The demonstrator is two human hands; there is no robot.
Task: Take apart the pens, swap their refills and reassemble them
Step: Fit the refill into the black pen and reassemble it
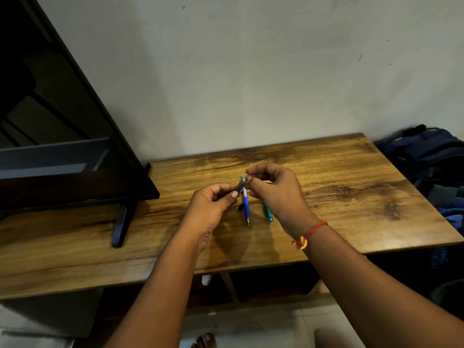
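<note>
Wooden table [351, 197] against a pale scuffed wall. A dark TV [62, 146] stands on its left end and a pile of bags [431, 156] sits off the right edge.

Both hands work above mid-table, nearer the back edge than the front.
- The left hand [211, 207] has its fingers curled round the grey pen [240, 186], thumb on top, and holds it slanted up to the right.
- The right hand [276, 194], with a red-and-yellow thread [310, 233] on its wrist, pinches the upper end of the same pen between thumb and fingertips. The other fingers are loosely curled.

Step, as I read it: taking the grey pen apart, either unscrewing or pulling off the end piece. It could equally be closing it up; this view doesn't settle that. No bare refill shows, so I judge the swap not yet done.

The next move needs the left hand to hold the barrel steady while the right twists or pulls along the pen's axis. Any spring or small part must be kept from dropping off the table.

Count:
- Pens: 3. The grey one is in hand. The blue pen [246, 205] lies mid-table with its tip toward the front edge. The green pen [267, 214] lies just to its right, roughly parallel and partly hidden under the right hand.
- Small dark piece [239, 208]: 1, just left of the blue pen. Too small to identify.
- Loose refills: 0 that I can make out.
- Hands: 2, both on the grey pen.
</note>
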